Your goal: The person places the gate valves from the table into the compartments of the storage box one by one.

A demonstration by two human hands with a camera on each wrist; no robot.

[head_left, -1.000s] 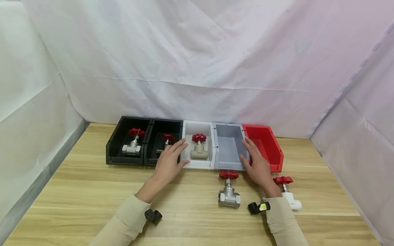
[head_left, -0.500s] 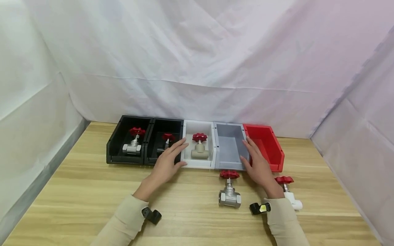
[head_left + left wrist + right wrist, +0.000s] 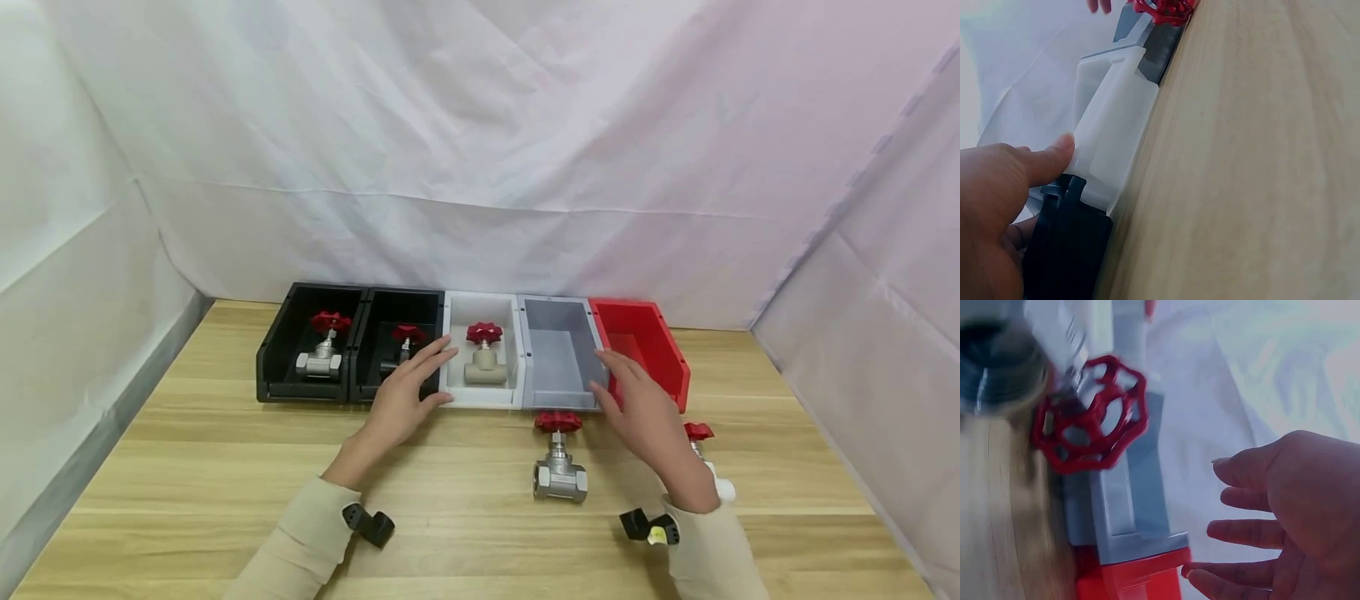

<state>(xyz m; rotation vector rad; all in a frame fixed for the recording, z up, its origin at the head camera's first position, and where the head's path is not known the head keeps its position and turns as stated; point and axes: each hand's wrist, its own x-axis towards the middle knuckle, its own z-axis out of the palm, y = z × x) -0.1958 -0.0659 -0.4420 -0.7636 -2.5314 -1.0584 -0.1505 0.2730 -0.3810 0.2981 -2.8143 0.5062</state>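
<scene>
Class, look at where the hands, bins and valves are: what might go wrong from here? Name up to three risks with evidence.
1. The right forearm partly covers the white valve, so pulling the right hand back might knock it.
2. The large metal valve lies right in front of the grey bin; sliding that bin forward could hit it.
3. The left hand reaches over the black-bodied valve, perhaps nudging it.

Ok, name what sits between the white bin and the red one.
The grey bin, side by side with both, as the head view shows.
</scene>
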